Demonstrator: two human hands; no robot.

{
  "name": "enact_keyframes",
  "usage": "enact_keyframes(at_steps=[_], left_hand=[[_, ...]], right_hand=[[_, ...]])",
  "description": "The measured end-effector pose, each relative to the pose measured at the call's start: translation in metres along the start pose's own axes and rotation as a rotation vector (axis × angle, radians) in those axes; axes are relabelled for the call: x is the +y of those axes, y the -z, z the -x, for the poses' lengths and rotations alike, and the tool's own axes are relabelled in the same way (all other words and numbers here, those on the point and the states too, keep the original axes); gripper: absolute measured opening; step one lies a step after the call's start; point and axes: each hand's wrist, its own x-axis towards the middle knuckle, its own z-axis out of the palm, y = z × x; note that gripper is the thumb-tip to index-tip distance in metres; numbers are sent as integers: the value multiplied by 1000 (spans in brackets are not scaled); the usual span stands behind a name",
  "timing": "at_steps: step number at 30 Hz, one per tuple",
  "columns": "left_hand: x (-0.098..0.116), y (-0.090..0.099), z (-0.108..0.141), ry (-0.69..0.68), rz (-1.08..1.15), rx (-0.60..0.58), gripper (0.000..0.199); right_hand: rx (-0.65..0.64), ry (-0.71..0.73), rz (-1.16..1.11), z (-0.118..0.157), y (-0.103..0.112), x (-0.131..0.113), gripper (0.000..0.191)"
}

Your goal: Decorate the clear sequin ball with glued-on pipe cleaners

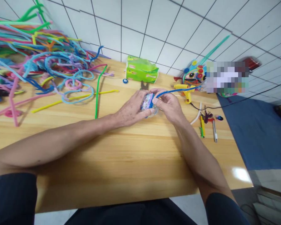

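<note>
Above the middle of the wooden table, my left hand (133, 107) is wrapped round a small clear rounded object (146, 102) with silvery and purple parts, perhaps a plastic container; its exact kind does not show. A blue pipe cleaner (175, 90) runs along its side. My right hand (169, 106) pinches this pipe cleaner against the object between thumb and fingers, and the free end sticks out to the right. Part of the object is covered by my fingers. Just behind my hands lie dark-jawed pliers (144, 85), partly hidden.
Tangled coloured pipe cleaners (61, 68) heap up at the left. A green tissue pack (141, 70) stands against the tiled wall. At right are a yellow glue gun (187, 93) with a black cord, a yellow cutter (202, 125), a pen-like tool (214, 131) and a decorated button-covered object (194, 76).
</note>
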Motion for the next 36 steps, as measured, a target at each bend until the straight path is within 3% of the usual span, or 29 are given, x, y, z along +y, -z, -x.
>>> enact_keyframes(at_steps=[9,17,21,27,30,33,36], left_hand=[[-3,-3,3,-40,-38,5,64],[-6,0,2,-111,-52,-49,65],[-8,-1,3,-142,-55,-38,66],[-8,-2,3,-101,-10,3,78],[-4,3,0,12,9,10,88],[0,8,-4,125,28,-48,74],[3,10,-4,117,33,-65,65]], right_hand=[[5,-37,133,1,10,-7,43],[16,31,85,2,7,-4,43],[17,-2,85,2,7,-5,44],[-10,-25,53,3,6,-7,45],[-11,-24,39,3,3,-8,42],[-18,-37,39,3,0,-10,42],[-14,-53,42,4,1,-13,40]])
